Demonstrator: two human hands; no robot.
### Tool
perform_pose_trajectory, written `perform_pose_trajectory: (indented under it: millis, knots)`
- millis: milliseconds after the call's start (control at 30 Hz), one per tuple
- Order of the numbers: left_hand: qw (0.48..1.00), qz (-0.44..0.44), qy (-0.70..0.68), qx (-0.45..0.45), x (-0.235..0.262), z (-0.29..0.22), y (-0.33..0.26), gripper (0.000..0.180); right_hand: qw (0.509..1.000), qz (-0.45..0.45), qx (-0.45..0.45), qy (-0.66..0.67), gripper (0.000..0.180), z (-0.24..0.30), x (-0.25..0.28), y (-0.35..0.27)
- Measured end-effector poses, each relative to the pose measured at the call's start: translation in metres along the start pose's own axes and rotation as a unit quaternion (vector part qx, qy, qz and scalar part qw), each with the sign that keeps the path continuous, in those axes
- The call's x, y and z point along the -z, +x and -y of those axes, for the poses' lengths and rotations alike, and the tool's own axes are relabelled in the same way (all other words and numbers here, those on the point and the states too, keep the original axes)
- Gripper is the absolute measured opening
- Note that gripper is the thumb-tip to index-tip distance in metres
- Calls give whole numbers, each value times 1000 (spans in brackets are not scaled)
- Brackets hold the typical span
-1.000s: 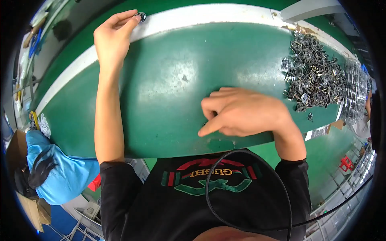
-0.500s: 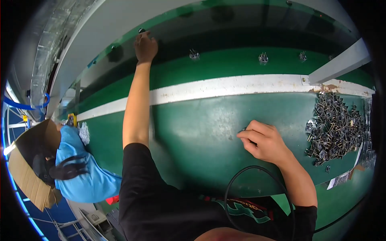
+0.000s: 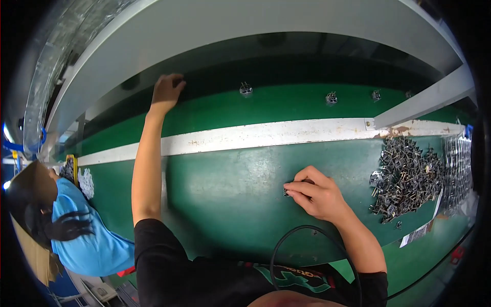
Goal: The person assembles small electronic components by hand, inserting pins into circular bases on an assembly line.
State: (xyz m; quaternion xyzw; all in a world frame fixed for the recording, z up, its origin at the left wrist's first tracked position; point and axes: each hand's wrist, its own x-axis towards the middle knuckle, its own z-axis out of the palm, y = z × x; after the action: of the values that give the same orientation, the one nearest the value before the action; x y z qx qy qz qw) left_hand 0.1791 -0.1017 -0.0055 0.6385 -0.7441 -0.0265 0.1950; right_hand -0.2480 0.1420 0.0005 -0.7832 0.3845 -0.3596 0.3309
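Bench (image 3: 230, 189) spans foreground, rail (image 3: 255, 134) along its far edge, conveyor belt (image 3: 291, 102) behind rail. On belt, row of pin components (image 3: 246, 90) runs from center to right, well apart. Left hand (image 3: 168, 93) over belt, left of row. Right hand (image 3: 322, 198) over middle of bench, small part (image 3: 286, 192) in its grip. Component pile (image 3: 406, 176) at bench's right end; single component (image 3: 398, 225) just before it, stacked plastic trays (image 3: 456, 174) to its right. Post (image 3: 424, 102) on rail, behind pile. Co-worker (image 3: 92, 235) far left, beside bench. Cable (image 3: 285, 238) before person's torso.
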Motion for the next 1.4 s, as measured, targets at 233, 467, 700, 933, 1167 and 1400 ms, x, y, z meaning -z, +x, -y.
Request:
perform_pose_trajectory:
  millis: [233,467,700,933,1167,1400]
  knots:
    - [728,53,-630,264,26,-172,-157,23,997,-38,-43,44,16,3,1,1]
    - [417,139,-842,314,9,-254,-214,33,992,-124,-6,37,14,30,-7,36]
    - [453,139,-837,273,-4,-257,-233,31,982,-157,60,-90,18,35,-15,22]
    - [476,122,-837,240,-6,-262,-234,33,973,-168,81,-136,16,34,-15,22]
    - [489,97,-836,231,3,-271,-229,33,956,-201,109,-183,40,27,-29,18]
    - [807,70,-557,184,1,-245,-195,23,976,-75,62,-195,52,33,-13,8]
